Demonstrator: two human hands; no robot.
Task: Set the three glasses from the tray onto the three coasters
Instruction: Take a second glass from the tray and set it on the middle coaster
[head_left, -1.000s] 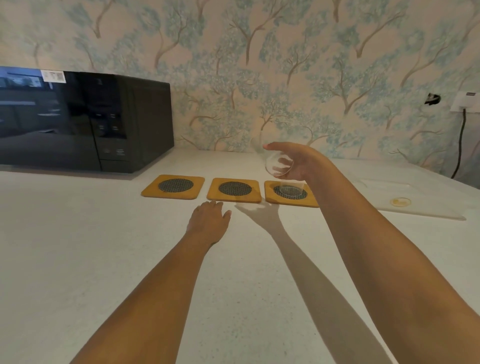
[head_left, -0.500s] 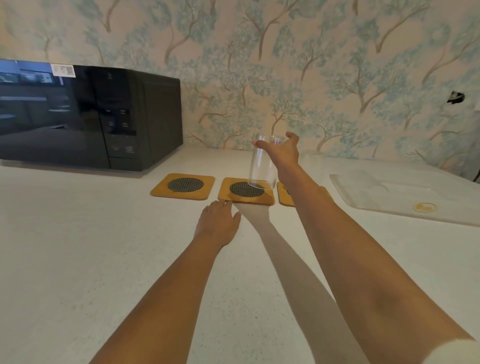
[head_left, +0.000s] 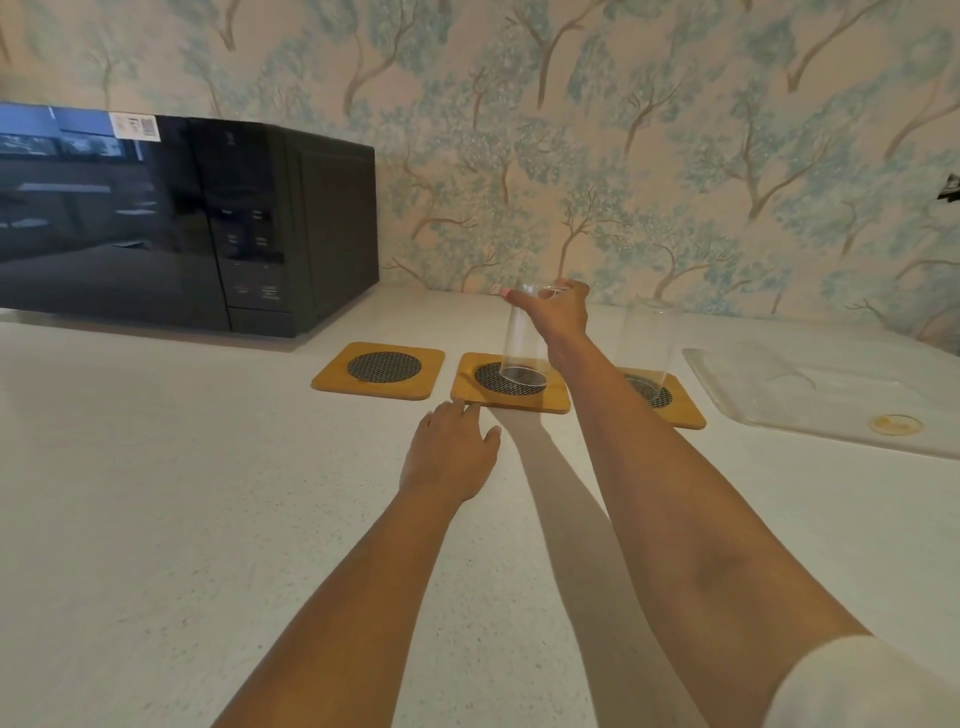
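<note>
Three wooden coasters with dark mesh centres lie in a row. The left coaster (head_left: 379, 370) is bare. A clear tall glass (head_left: 523, 343) stands upright on the middle coaster (head_left: 511, 384), and my right hand (head_left: 558, 312) grips its rim from above. A second clear glass (head_left: 644, 353) stands on the right coaster (head_left: 675, 405), partly behind my right forearm. My left hand (head_left: 449, 452) lies flat on the counter just in front of the middle coaster, fingers apart. A clear tray (head_left: 831, 389) sits at the right; a faint third glass shape shows on it.
A black microwave (head_left: 187, 223) stands at the back left against the tree-patterned wall. The white counter (head_left: 156, 493) stretches to the front and left. A small yellow sticker (head_left: 896, 425) marks the tray's near edge.
My right hand carried the glass leftward from above the right coaster to the middle coaster and lowered it onto the mesh. My left hand stayed flat on the counter.
</note>
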